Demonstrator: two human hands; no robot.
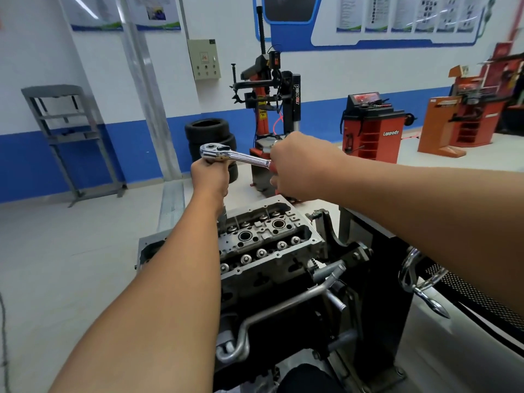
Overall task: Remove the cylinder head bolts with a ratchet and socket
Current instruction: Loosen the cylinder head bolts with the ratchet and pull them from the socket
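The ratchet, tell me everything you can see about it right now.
The ratchet is polished chrome metal with a rounded head and a slim shank running back to a red grip. It is held well above the cylinder head, lying roughly level. The left hand holds just beneath its head, around the extension that drops to the cylinder head's far left side. The right hand grips the handle, hiding most of the red grip.

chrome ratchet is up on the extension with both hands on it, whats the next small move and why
Probably swing the handle. The left hand grips just under the head of the chrome ratchet, steadying the dark extension bar that drops to the grey aluminium cylinder head. The right hand grips the red handle end. Everything looks seated, so a short pull should turn the bolt.
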